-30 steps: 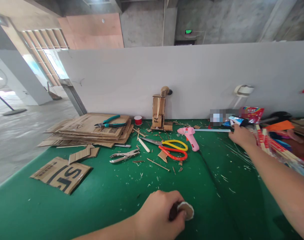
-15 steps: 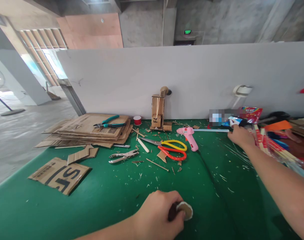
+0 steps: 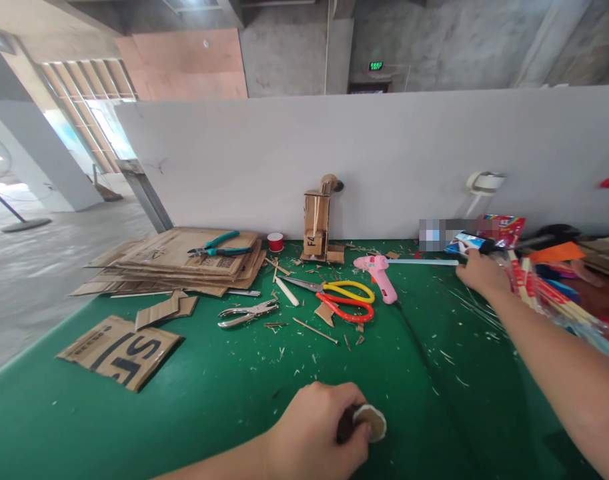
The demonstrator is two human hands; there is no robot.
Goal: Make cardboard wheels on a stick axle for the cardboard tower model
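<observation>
In the near centre, my left hand (image 3: 321, 430) is closed around a small round piece (image 3: 377, 421) with a tan cardboard face and ragged white rim. Its dark side lies partly behind my fingers. At the right, my right hand (image 3: 479, 272) reaches forward with a finger stretched onto a blue-and-white item (image 3: 465, 241), partly blurred out. The thumb side is by the free end of a glue stick (image 3: 424, 262), which sticks out of a pink glue gun (image 3: 381, 273). Whether the hand touches the stick, I cannot tell.
Scissors (image 3: 344, 291), a hole punch (image 3: 248, 311) and scraps lie mid-table. Pliers (image 3: 219, 251) rest on stacked cardboard (image 3: 184, 267). A cardboard model (image 3: 315, 223) stands by the grey partition (image 3: 234, 167). Bundled wooden sticks (image 3: 559, 300) lie at right, with the gun's cord (image 3: 419, 347) nearby.
</observation>
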